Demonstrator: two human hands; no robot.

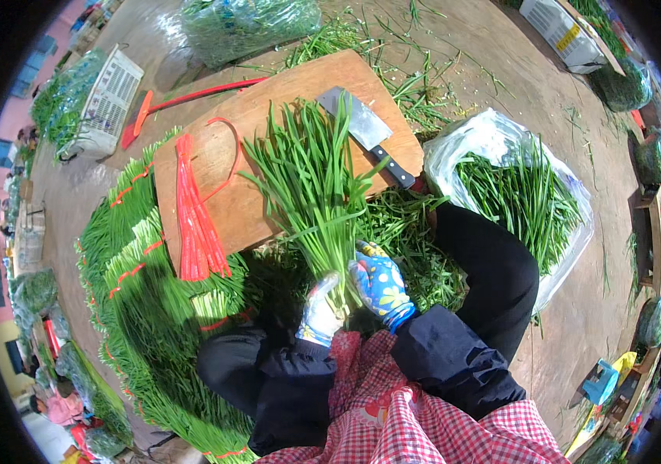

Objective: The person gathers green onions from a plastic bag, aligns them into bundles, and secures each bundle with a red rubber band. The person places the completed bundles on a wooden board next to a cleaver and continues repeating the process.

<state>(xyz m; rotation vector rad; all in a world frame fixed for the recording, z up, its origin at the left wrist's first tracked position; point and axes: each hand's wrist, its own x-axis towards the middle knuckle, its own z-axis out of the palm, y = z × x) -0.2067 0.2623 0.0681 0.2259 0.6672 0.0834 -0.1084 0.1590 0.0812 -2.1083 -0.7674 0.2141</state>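
A loose bunch of garlic chives [307,174] leans over the wooden board [232,110], its pale stem ends towards my lap. My left hand [320,313], in a patterned glove, grips the stems from the left. Against their right side rests my right hand [382,284], in a blue flowered glove; its fingertips are partly hidden, so its hold is unclear. A cleaver [371,127] with a black handle lies on the board just right of the leaves. On the board's left part is a bundle of red ties [194,214], with one loose tie [238,153] curling beside it.
Tied chive bundles [151,325] are stacked along my left. Loose chives fill an open plastic bag [516,197] at the right. Leaf trimmings [411,249] lie beneath the board's near edge. Beyond it are a red-handled broom [191,95], a white crate [107,101] and a wrapped bale [249,29].
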